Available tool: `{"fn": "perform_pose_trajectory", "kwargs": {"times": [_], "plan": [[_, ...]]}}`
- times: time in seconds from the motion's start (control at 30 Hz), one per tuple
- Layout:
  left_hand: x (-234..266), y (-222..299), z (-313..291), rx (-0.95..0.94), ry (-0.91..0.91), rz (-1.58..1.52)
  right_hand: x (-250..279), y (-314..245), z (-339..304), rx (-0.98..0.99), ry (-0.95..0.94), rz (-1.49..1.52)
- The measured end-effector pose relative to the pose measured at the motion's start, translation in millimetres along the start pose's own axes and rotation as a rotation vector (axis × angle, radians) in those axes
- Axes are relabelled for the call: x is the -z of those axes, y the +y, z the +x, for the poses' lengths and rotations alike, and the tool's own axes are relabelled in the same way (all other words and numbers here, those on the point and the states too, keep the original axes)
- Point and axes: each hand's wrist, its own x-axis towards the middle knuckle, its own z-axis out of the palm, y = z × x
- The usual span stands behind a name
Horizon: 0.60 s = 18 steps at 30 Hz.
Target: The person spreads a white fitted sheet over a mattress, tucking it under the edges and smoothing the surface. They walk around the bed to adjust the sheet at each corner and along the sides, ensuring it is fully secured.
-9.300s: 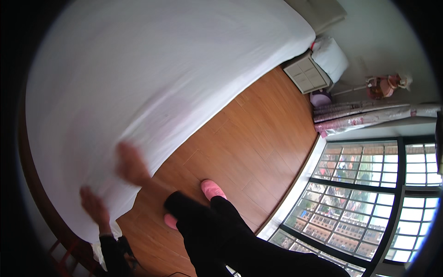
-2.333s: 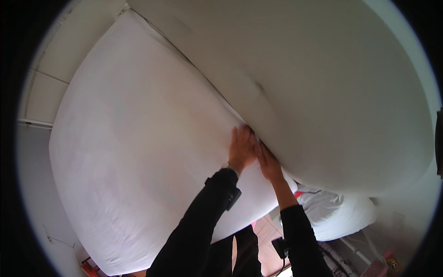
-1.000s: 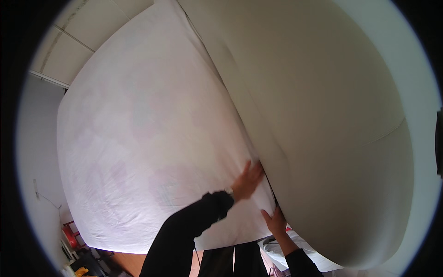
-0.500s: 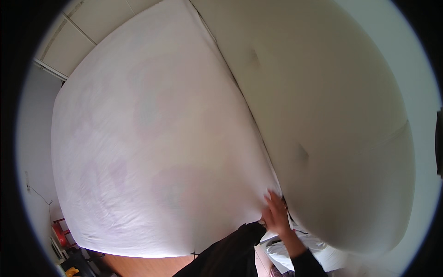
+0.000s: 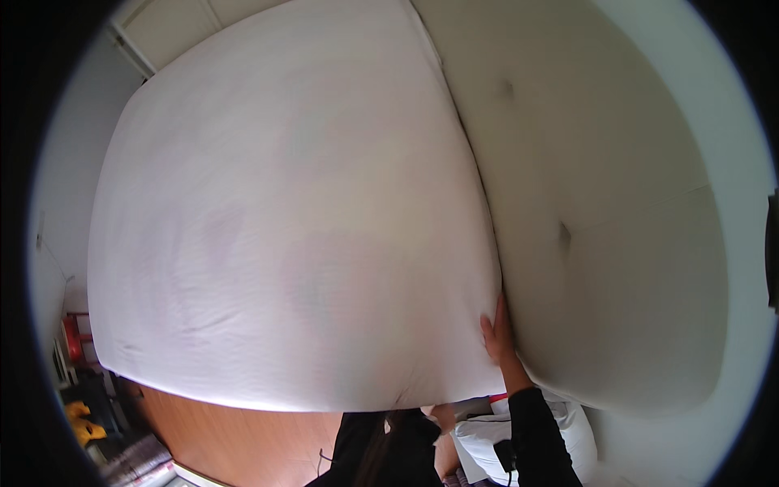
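Observation:
A white fitted sheet (image 5: 292, 203) with faint pinkish blotches covers the mattress. On its right stands a padded beige headboard (image 5: 617, 260) with button dimples. My right hand (image 5: 501, 334) reaches up to the mattress's near right corner. Its fingers are stretched out, slipping into the gap between sheet and headboard, with the thumb apart on the sheet. What looks like part of my left hand (image 5: 442, 416) shows just under the mattress's near edge, beside my black clothing. Its fingers are hidden. Small creases run up the sheet from the near edge.
White pillow-like bedding (image 5: 572, 430) lies below the near right corner. Wooden floor (image 5: 243, 434) runs along the near side. A red stool (image 5: 77, 339), a yellow item (image 5: 83, 424) and dark things stand at the lower left. A pale wall (image 5: 81, 154) rises beyond the left side.
My right hand has slid from the corner further into the gap along the headboard. The left arm has dropped from the corner to below the near edge. The view has shifted.

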Motion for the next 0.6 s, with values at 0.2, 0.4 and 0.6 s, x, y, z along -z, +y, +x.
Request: {"fn": "perform_pose_trajectory", "kwargs": {"times": [0.2, 0.4, 0.6], "plan": [[58.7, -3.8, -79.8, 0.149, 0.240, -0.021, 18.0, 71.9, -128.8, -0.281, -0.171, -0.097], [116.3, 10.2, -321.4, 0.602, 0.898, -0.128, 52.8, 83.2, -167.8, -0.119, -0.804, -0.787], [41.8, 47.4, -595.9, 0.765, 1.418, 0.153, 53.5, -36.5, -98.4, -0.501, -0.358, 0.378]]}}
